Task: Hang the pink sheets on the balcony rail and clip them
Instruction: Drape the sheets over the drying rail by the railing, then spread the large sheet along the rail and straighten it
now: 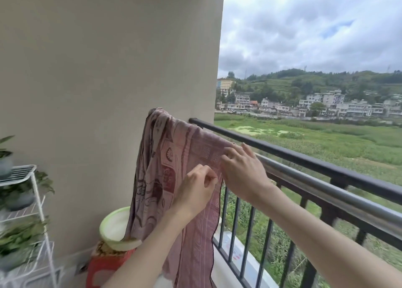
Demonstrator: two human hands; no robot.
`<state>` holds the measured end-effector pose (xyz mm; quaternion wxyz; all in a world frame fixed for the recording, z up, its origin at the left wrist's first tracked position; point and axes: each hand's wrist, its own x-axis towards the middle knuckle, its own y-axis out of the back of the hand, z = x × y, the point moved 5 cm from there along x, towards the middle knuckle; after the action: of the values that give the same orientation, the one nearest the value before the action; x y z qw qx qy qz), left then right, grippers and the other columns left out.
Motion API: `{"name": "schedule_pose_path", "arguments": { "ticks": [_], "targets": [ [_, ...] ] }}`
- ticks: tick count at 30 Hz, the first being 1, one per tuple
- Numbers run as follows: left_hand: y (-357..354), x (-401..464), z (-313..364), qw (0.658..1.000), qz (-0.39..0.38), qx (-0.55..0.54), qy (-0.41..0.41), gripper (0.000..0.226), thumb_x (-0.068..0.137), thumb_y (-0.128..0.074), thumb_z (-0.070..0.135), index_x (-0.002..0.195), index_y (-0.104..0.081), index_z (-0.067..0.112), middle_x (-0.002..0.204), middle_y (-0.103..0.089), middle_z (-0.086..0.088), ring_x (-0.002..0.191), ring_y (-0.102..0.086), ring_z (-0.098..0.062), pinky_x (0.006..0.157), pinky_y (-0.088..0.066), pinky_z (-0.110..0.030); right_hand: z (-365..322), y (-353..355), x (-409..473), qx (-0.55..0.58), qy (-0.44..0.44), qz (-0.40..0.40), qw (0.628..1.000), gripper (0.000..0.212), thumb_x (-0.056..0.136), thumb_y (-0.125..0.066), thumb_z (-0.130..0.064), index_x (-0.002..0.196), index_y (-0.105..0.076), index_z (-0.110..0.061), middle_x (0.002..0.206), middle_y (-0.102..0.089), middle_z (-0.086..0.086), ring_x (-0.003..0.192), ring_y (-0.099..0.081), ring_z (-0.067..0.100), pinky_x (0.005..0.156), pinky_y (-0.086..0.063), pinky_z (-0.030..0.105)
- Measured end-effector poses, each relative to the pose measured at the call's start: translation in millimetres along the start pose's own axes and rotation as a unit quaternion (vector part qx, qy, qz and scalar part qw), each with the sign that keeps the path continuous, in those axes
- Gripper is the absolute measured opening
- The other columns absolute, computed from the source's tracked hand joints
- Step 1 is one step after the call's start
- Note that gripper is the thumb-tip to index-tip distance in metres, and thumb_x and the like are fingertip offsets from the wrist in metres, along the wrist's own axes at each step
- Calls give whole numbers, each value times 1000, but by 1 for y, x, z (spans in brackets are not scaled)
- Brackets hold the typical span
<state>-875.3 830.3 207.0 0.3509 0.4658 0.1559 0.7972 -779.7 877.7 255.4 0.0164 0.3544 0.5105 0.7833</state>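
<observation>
Nearest the camera, below the rail (304, 157), both forearms enter from the bottom edge, cut off above the elbow. Just inside the rail, the left hand (193, 193) is curled, fingers bent and thumb pressed toward them, pinching the edge of the pink sheet (185, 157); whether anything small sits between the fingertips cannot be made out. The right hand (241, 170) lies palm down against the rail's inner side, fingers loosely spread and half open, their tips resting on the sheet where it folds over the rail; it is unclear whether it grips the cloth or only presses it.

The sheet is draped over the rail close to its wall end, bunched high at the top and hanging down inside the balcony, its lower hem running out of view. Beneath it, beside the rail's foot, a pale green basin (115, 229) sits on a red stool (104, 268), both partly covered by the cloth. Well to the left of the rail, a white wire rack (37, 192) with blurred potted plants (19, 237) is cut by the frame edge. Beyond the rail lie green fields and distant houses
</observation>
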Motion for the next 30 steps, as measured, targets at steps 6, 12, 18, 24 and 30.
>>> {"name": "schedule_pose_path", "arguments": {
  "ticks": [6, 12, 18, 24, 30],
  "targets": [
    [20, -31, -37, 997, -14, 70, 21, 35, 93, -48, 23, 128, -46, 16, 128, -44, 1, 121, -42, -15, 98, -33, -22, -37, -38, -20, 49, 45, 4, 998, 48, 95, -42, -40, 137, -42, -17, 146, -38, 14, 138, -31, 31, 114, -9, 49],
    [58, -76, -140, 972, -17, 218, 83, 54, 85, -26, 40, 131, -46, 18, 137, -46, -8, 127, -41, -27, 105, -36, -47, -92, -97, -11, 116, 57, -61, 990, 61, 95, -37, -46, 148, -17, -24, 157, -12, 9, 145, -10, 28, 117, -4, 47],
    [100, -126, -207, 955, -57, 240, 164, 66, 83, -9, 46, 144, -27, 25, 153, -23, 1, 143, -14, -17, 114, -8, -32, -156, -152, -1, 177, 55, -140, 973, 63, 96, -36, -47, 149, -11, -26, 158, -4, 5, 146, -1, 23, 116, 2, 43],
    [126, -150, -229, 944, -103, 238, 205, 49, 98, -31, 30, 145, -20, 23, 155, -17, 2, 144, -7, -16, 117, -6, -34, -187, -182, -2, 231, 21, -198, 953, 61, 95, -36, -49, 147, -14, -27, 158, -10, 2, 145, -5, 21, 118, -5, 45],
    [93, -142, -286, 931, -181, 214, 232, 50, 98, -30, 33, 146, -18, 24, 156, -15, 2, 144, -7, -17, 116, -8, -34, -192, -239, 19, 242, -5, -234, 942, 60, 95, -34, -50, 147, -14, -29, 158, -9, 2, 146, -4, 21, 118, -8, 44]
  ]
}}
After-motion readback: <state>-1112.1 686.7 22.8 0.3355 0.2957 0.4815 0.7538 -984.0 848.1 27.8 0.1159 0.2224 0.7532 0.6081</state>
